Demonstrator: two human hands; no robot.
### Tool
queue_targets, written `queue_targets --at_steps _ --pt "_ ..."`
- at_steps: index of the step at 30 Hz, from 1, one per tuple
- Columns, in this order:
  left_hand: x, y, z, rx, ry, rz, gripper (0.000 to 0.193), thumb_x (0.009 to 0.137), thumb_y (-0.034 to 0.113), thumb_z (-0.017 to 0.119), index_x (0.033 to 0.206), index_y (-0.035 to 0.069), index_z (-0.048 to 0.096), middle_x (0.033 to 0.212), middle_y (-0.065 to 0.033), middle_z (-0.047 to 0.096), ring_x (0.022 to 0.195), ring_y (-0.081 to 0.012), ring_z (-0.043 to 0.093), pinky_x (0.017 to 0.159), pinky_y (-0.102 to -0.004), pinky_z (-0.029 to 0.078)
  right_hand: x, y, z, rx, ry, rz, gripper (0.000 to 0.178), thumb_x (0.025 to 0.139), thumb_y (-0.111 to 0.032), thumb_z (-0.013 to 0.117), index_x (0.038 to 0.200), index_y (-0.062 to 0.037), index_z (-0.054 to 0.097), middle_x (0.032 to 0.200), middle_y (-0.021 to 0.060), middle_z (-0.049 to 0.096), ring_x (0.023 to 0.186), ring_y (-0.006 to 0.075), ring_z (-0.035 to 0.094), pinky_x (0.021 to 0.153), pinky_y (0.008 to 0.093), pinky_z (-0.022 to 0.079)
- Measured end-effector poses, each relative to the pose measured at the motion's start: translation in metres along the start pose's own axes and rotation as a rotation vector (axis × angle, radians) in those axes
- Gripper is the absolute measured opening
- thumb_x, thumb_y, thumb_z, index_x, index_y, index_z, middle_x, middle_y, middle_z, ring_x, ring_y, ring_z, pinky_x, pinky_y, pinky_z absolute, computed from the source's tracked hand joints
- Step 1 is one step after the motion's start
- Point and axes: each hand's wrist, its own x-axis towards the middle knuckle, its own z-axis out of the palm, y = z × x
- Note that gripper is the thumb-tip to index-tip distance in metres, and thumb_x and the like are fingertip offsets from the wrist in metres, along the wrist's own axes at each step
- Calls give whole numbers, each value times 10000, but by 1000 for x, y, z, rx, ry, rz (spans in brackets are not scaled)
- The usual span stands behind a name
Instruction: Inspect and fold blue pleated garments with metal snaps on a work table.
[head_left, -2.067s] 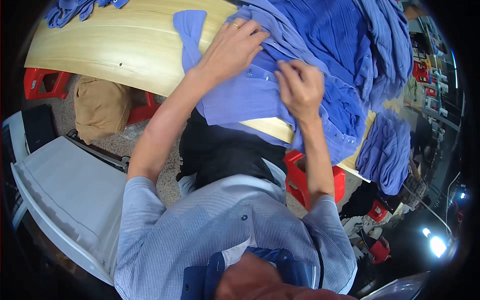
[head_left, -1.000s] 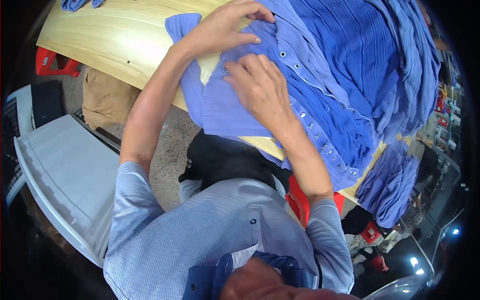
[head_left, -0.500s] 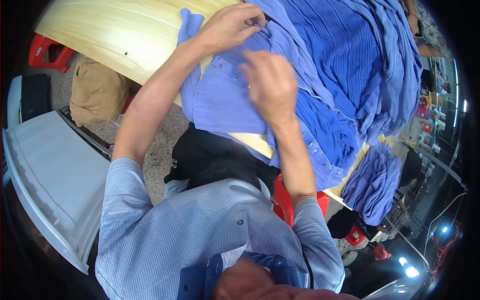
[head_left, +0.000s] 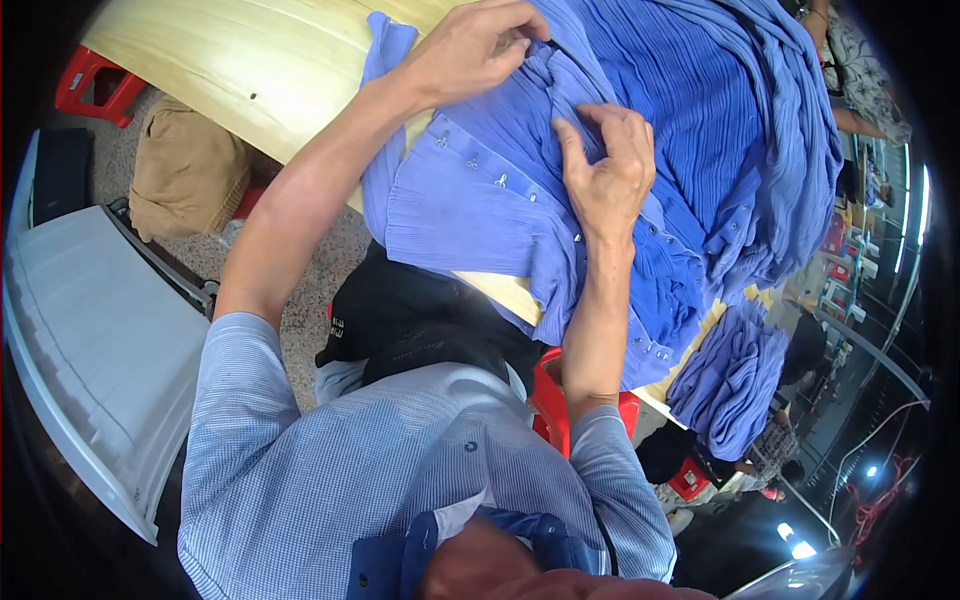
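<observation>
A periwinkle ribbed garment (head_left: pixel 455 215) lies spread on the wooden table in front of me, with small metal fasteners along its light strip. At its upper edge, my left hand (head_left: pixel 475 52) is closed, thumb and fingers pinching a fold of the cloth. My right hand (head_left: pixel 615 172) rests farther right on bunched fabric, thumb and index finger apart and the fingertips bent down to the cloth. What lies under those fingertips is hidden. Right beside it spreads a large heap of darker blue and periwinkle ribbed garments (head_left: pixel 680 110).
The pale wooden table (head_left: pixel 270 60) extends to the upper left. A folded periwinkle stack (head_left: pixel 730 375) sits at its right edge. Left of me are a white plastic bin (head_left: pixel 90 350), a tan cloth bundle (head_left: pixel 185 170) and a red stool (head_left: pixel 98 85). Another person's arm (head_left: pixel 815 30) shows at upper right.
My right hand has moved right and slightly down from the garment's middle, uncovering more of the fastener strip. My left hand stays at the upper edge, shifted slightly right.
</observation>
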Motion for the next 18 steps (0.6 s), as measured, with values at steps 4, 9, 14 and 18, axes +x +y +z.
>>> queue_targets --at_steps 4,9,14,18 --pt "4 -14 4 -114 10 105 177 959 -5 641 1111 -25 729 985 -140 688 848 -227 710 756 -354 567 1 -9 -3 -119 -143 13 370 780 -120 919 1120 -58 789 1099 102 731 1007 310 680 846 448 526" --pt "6 6 3 -34 -53 -116 160 974 39 692 1117 -22 732 994 -154 686 855 -260 718 777 -364 577 -7 15 7 13 63 92 182 905 -38 812 1077 -19 757 990 147 718 907 366 689 810 476 537" --pt "0 20 12 336 22 401 445 911 160 866 1324 71 727 1309 -118 735 1189 -323 716 1027 -435 581 -4 -2 2 143 50 256 105 1053 -58 646 1084 27 699 941 222 709 818 416 678 762 490 506" --pt "-3 18 19 387 -32 565 497 847 134 868 1325 85 737 1287 -89 744 1171 -304 713 977 -430 586 -3 0 3 74 -16 42 97 1016 -76 674 1073 -8 712 945 176 726 811 375 685 734 463 468"
